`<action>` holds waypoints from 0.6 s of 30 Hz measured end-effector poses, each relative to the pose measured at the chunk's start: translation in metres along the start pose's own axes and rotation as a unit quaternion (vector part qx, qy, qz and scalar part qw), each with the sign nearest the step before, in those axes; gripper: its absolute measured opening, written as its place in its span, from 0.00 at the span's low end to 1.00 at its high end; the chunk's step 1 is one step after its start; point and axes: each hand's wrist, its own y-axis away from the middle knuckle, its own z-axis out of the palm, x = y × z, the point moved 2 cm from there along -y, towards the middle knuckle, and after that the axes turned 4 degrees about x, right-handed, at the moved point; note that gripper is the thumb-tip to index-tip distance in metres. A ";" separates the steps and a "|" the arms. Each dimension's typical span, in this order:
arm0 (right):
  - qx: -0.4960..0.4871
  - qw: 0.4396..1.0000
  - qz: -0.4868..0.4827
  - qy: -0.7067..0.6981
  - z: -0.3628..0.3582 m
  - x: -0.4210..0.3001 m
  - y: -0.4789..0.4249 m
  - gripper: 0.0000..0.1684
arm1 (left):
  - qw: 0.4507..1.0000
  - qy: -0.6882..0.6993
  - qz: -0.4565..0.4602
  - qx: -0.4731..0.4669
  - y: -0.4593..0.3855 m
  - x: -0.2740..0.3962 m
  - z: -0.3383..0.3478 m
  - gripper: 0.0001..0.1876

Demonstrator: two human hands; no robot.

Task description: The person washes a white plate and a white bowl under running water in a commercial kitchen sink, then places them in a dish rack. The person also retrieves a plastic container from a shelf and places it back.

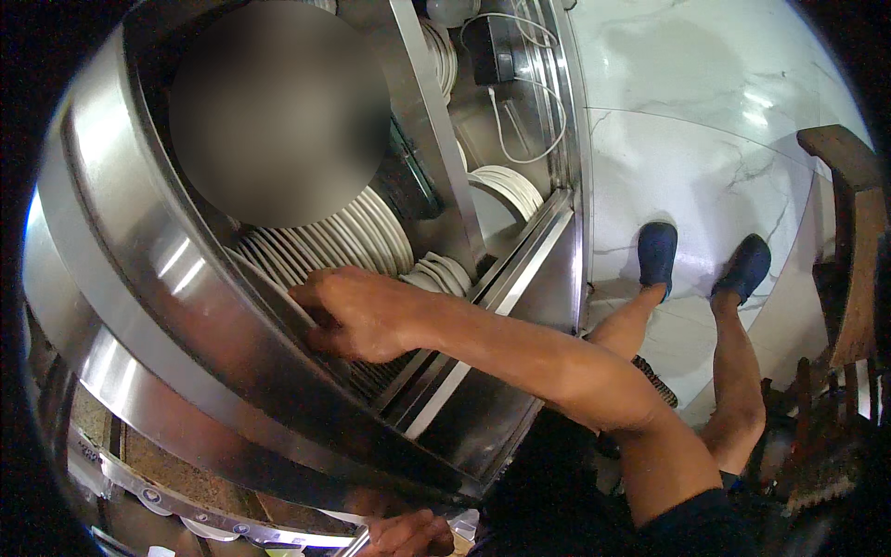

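Observation:
Inside a stainless-steel cabinet (209,306), my right hand (362,313) has its fingers curled around the edge of a white plate (266,273). Just beyond it, a long row of white plates (369,230) stands on edge. Small white dishes (438,273) are stacked beside that row, close to my wrist. My left hand (411,535) is low at the bottom edge of the view, with bent fingers at the counter's metal edge. Its grip is partly cut off, so what it holds is unclear.
More white plates (511,188) stand past the metal divider (445,132). A black power adapter (489,50) with white cable lies farther along. Feet in dark clogs (658,250) stand on marble-patterned floor (668,153). Wooden furniture (860,264) is at right. A blurred circle hides part of the cabinet.

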 end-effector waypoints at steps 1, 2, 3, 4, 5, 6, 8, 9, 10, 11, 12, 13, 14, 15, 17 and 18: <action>-0.007 1.000 0.018 -0.015 -0.001 0.001 0.000 0.20 | 0.992 0.016 0.058 0.108 0.000 0.001 -0.002 0.09; -0.015 0.999 0.037 -0.030 -0.002 0.003 0.000 0.20 | 0.918 0.058 0.172 0.353 0.006 -0.006 0.008 0.09; -0.024 0.997 0.054 -0.044 -0.001 0.004 0.000 0.20 | 0.835 0.090 0.224 0.494 0.008 -0.011 0.021 0.08; -0.035 0.996 0.056 -0.054 0.000 0.006 -0.001 0.21 | 0.729 0.100 0.266 0.623 0.012 -0.015 0.033 0.07; -0.045 0.995 0.058 -0.064 0.002 0.010 -0.003 0.21 | 0.687 0.104 0.258 0.671 0.008 -0.018 0.048 0.06; -0.057 0.994 0.062 -0.072 0.004 0.014 -0.003 0.22 | 0.689 0.101 0.231 0.680 0.009 -0.015 0.051 0.06; -0.043 0.997 -0.008 -0.059 0.015 0.026 -0.007 0.21 | 0.691 0.096 0.197 0.689 0.008 -0.013 0.054 0.06; -0.036 0.997 -0.043 -0.054 0.021 0.028 -0.010 0.21 | 0.697 0.091 0.199 0.683 0.008 -0.012 0.052 0.06; -0.034 0.998 -0.029 -0.034 0.029 0.031 -0.014 0.19 | 0.705 0.086 0.203 0.674 0.008 -0.013 0.049 0.07; -0.031 0.999 -0.015 -0.014 0.037 0.033 -0.018 0.18 | 0.714 0.083 0.209 0.663 0.009 -0.013 0.047 0.08; -0.030 1.000 0.001 0.007 0.042 0.033 -0.021 0.17 | 0.724 0.083 0.214 0.651 0.010 -0.014 0.047 0.08; -0.025 1.000 0.008 0.016 0.044 0.033 -0.023 0.16 | 0.734 0.082 0.220 0.638 0.009 -0.015 0.045 0.09; -0.020 0.999 0.015 0.025 0.045 0.033 -0.024 0.15 | 0.745 0.081 0.224 0.623 0.010 -0.016 0.044 0.09; -0.015 0.999 0.022 0.034 0.045 0.030 -0.025 0.13 | 0.761 0.081 0.230 0.601 0.010 -0.018 0.042 0.10; -0.026 0.996 0.011 0.088 0.045 0.023 -0.028 0.13 | 0.803 0.079 0.240 0.540 0.014 -0.022 0.038 0.12; -0.031 0.993 0.004 0.117 0.046 0.021 -0.029 0.12 | 0.826 0.081 0.243 0.502 0.015 -0.024 0.036 0.12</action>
